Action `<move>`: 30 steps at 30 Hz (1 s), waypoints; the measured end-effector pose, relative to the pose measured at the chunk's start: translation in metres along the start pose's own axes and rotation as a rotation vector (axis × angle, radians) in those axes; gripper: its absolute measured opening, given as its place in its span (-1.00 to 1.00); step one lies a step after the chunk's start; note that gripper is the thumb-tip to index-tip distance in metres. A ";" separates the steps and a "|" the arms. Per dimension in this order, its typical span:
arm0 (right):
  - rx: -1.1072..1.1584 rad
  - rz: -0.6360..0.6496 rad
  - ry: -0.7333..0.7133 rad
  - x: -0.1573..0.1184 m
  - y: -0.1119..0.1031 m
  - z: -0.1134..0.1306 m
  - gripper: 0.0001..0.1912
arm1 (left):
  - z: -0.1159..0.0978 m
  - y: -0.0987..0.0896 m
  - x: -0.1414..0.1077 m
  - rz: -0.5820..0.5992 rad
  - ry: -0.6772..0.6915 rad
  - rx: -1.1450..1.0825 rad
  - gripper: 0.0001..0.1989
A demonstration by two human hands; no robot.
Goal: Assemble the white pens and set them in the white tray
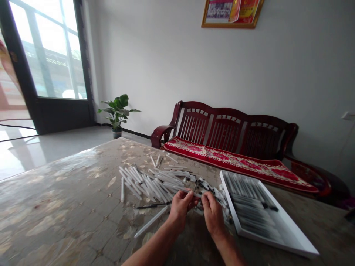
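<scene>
Both hands meet over the table's near middle. My left hand is closed on a thin pale pen part. The fingers of my right hand pinch that part's right end. Behind and left of my hands lies a loose pile of translucent white pen barrels. Small clear and black pieces lie just beyond my hands. One separate barrel and a dark thin rod rest left of my left hand. To the right, a white box holds rows of pens with dark inner parts.
The patterned table spans the foreground. Behind it stands a dark red wooden bench with a red patterned cover. A potted plant and a glass door are at the left.
</scene>
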State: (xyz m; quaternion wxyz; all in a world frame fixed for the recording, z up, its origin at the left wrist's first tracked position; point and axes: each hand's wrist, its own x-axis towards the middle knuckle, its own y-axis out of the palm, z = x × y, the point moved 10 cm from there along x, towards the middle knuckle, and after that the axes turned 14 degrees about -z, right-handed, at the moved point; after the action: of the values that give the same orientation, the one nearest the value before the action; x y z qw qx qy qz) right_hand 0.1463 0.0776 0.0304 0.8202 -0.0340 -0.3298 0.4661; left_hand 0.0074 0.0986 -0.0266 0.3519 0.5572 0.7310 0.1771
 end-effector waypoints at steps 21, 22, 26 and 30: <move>-0.061 0.033 -0.046 0.002 0.002 -0.001 -0.50 | 0.000 0.000 0.001 0.006 0.025 0.048 -0.55; -0.066 0.024 -0.042 0.002 0.001 -0.001 -0.47 | 0.000 0.001 0.001 0.013 0.029 0.057 -0.53; -0.035 0.052 0.039 0.002 0.005 -0.010 -0.41 | -0.001 0.000 0.002 -0.001 0.056 0.084 -0.51; -0.035 0.090 0.000 -0.002 0.012 -0.006 -0.49 | 0.001 0.002 0.000 0.008 0.054 0.107 -0.52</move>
State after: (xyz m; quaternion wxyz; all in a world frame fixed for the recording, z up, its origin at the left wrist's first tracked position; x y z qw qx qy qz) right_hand 0.1405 0.0843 0.0202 0.7976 -0.0633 -0.3362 0.4968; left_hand 0.0092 0.0994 -0.0259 0.3010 0.5733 0.7463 0.1538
